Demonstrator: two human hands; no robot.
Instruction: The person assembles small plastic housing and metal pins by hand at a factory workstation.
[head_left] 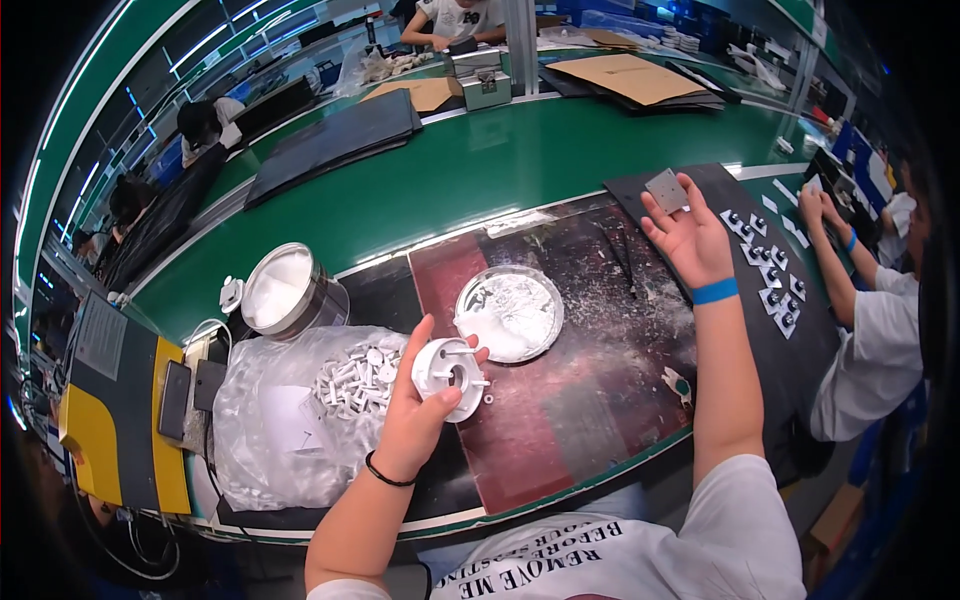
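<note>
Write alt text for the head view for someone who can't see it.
A person's left hand holds a round white part over a workbench, while their right hand holds a flat grey plate. On the workbench sit a dish of white powder and a plastic bag with small white pieces.

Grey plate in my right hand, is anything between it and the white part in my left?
Nothing visible blocks the grey plate from the white part; the powder dish sits lower, on the table.
</note>
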